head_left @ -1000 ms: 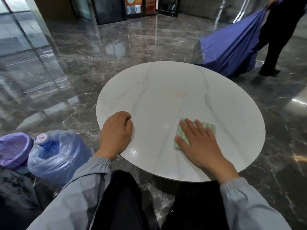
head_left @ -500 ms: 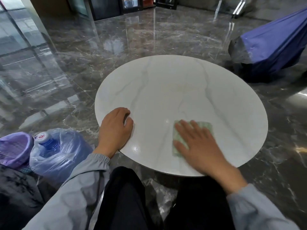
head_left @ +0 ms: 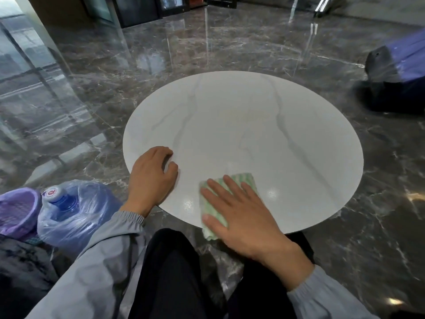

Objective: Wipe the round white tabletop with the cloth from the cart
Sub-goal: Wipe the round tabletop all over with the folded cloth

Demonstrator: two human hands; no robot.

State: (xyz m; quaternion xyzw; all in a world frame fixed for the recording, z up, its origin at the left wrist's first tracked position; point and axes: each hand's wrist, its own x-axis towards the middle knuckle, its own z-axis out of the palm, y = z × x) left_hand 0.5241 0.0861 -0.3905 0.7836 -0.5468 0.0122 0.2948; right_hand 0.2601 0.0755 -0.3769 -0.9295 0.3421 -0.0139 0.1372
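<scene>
Cloth flat under R hand, tabletop near edge.

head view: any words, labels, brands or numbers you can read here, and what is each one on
Nothing can be read for sure.
Water jug cap: red and white mark, too blurred to read.
Framed posters at the far wall: cut off by the frame edge and too small to read.
Cloth: green and white stripes, no text.
Tabletop: grey veins only, no text.
</scene>
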